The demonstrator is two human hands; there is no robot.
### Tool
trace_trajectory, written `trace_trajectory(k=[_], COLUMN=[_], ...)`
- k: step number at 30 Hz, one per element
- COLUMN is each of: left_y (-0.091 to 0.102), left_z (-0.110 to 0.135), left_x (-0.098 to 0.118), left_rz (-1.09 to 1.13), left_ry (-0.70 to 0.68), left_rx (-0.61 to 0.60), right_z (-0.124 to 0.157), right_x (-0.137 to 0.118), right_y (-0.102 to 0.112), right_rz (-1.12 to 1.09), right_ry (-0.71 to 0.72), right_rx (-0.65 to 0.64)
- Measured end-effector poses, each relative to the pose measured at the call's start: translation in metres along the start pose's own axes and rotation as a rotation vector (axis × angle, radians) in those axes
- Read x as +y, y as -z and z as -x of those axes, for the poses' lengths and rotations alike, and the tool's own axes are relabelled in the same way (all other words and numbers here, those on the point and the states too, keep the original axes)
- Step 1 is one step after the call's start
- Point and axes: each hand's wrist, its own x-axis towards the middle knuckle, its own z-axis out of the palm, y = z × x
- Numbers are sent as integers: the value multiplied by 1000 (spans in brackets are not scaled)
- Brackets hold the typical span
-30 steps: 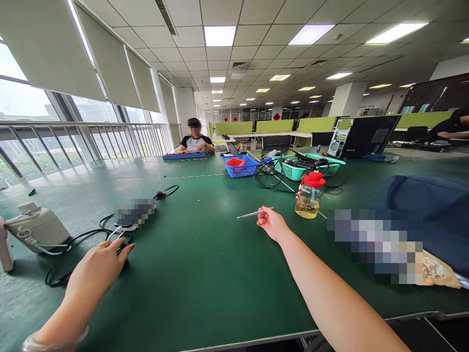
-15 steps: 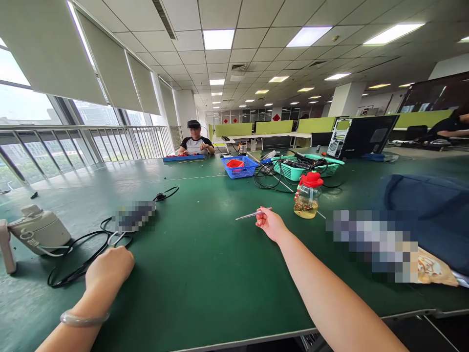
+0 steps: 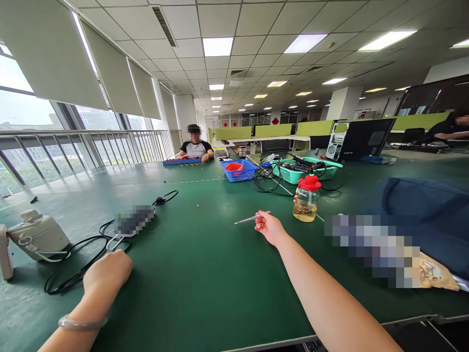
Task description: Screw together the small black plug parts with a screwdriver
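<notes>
My right hand (image 3: 270,228) is closed around the handle of a slim screwdriver (image 3: 246,220), its thin metal shaft pointing left above the green table. My left hand (image 3: 108,270) is curled into a fist at the lower left, knuckles up. Its fingertips are turned away, so whatever it may hold is hidden. Just beyond that fist are a white cord loop (image 3: 116,241) and a dark, blurred-out object (image 3: 135,220) with black cable (image 3: 82,269) around it.
A red-lidded bottle (image 3: 306,201) stands beyond my right hand. Farther back are a blue basket (image 3: 240,174) and a green basket (image 3: 289,176) of cables. A beige container (image 3: 38,234) stands left, a navy bag (image 3: 425,205) right. Another person (image 3: 196,146) sits across the table.
The view has tilted up slightly, so everything sits a little lower. Both my hands keep nearly the same place and grip. The other person's hand has lowered to the table.
</notes>
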Motion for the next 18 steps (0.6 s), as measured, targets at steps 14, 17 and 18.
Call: trace_trajectory(k=[14, 17, 18], left_y=[-6, -6, -6], left_z=[8, 11, 12], left_x=[1, -3, -6], left_rz=[-33, -88, -108], left_ry=[-35, -26, -32], left_rx=[86, 138, 132], right_z=[-1, 0, 0], right_x=[0, 0, 0], right_y=[0, 0, 0], right_rz=[11, 14, 16], right_ry=[-2, 1, 3], right_rx=[1, -2, -2])
